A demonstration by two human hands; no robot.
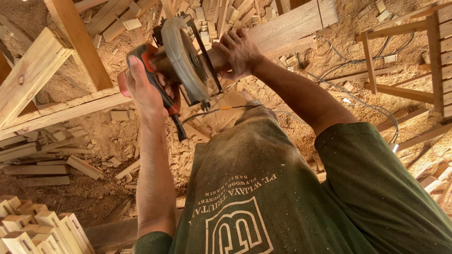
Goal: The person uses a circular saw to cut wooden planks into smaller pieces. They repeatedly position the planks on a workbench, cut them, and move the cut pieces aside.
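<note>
From your head camera, the circular saw sits out in front of your chest, its round blade guard standing on edge, the body running from the orange handle on your left across to the plank on your right. Your left hand is wrapped tight around that handle, so the blade lies just right of this grip. Your right hand is clamped over the plank's near end, which slants up and away. Offcuts and sawdust cover the floor below.

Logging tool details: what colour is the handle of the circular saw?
Orange-red with black grip, on the circular saw held in the left hand; shown in the head view.
</note>
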